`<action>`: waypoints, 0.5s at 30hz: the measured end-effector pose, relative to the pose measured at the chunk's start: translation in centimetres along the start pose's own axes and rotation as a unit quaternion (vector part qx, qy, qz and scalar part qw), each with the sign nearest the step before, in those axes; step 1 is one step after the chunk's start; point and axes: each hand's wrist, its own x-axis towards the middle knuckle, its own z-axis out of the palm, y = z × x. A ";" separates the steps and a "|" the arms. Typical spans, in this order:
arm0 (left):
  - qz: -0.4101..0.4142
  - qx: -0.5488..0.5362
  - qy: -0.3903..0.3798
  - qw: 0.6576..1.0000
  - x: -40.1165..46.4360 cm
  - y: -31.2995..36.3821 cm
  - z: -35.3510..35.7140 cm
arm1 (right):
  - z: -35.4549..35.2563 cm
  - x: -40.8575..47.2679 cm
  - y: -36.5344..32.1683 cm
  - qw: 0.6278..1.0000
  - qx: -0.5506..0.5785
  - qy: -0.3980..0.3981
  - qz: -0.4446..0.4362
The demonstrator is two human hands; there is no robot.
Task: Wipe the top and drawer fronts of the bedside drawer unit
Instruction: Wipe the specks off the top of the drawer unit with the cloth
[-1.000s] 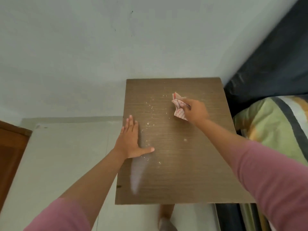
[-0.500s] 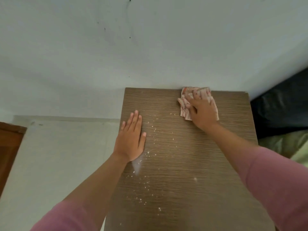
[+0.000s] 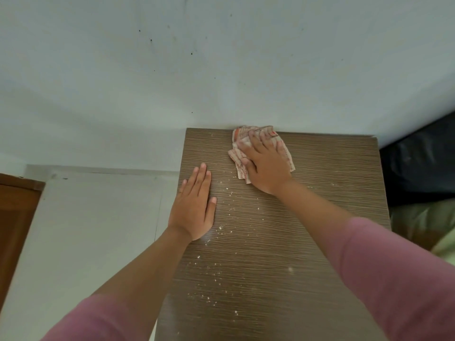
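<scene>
1. The brown wood-grain laminate top of the bedside drawer unit is seen from above; its far edge is touching the pale painted wall. The drawer fronts are not in view.
2. A crumpled cloth w/ red-and-white pattern is pressed flat under the right hand at the far edge of the tabletop, just beside the wall. The grip is not closed around it: the fingers are spread & the cloth is held down by the palm.
3. The left hand is laid flat & open on the left edge of the tabletop, holding nothing; probably it is used to steady the unit.
4. Small white crumbs are scattered approx. down the middle, between the hands and toward the near edge.
5. Risks, as judged: the crumbs may be pushed off the left edge onto the light floor if the stroke is directed sideways; some may be trapped under the left palm & missed.
6. The cloth is thin & soft, so it may bunch up or slip from under the palm on the smooth laminate.
7. The fine grooves of the grain may keep dust, so one pass is perhaps not enough.
8. To the right, a dark bed edge stands near the unit.
</scene>
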 end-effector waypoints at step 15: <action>-0.002 -0.005 0.001 1.000 0.0 -0.2 0.3 | -1.0 1.8 3.5 0.968 -0.179 -0.029 -0.171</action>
